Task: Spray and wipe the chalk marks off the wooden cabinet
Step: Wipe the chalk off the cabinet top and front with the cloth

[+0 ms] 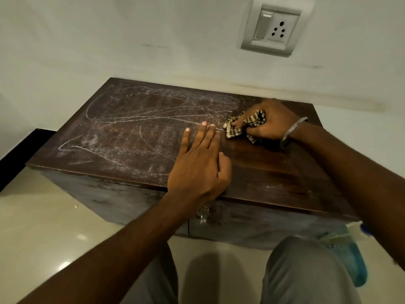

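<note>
So the wooden cabinet had loopy chalk marks all over the left and middle of its top, while the right part looked dark and mostly clean. The left hand lay flat on top, fingers straight. The right hand, metal bangle on the wrist, gripped a bunched checkered cloth against the wood just beside the left fingertips. A blurry blue-green thing sat on the floor by the cabinet, maybe a spray bottle.
</note>
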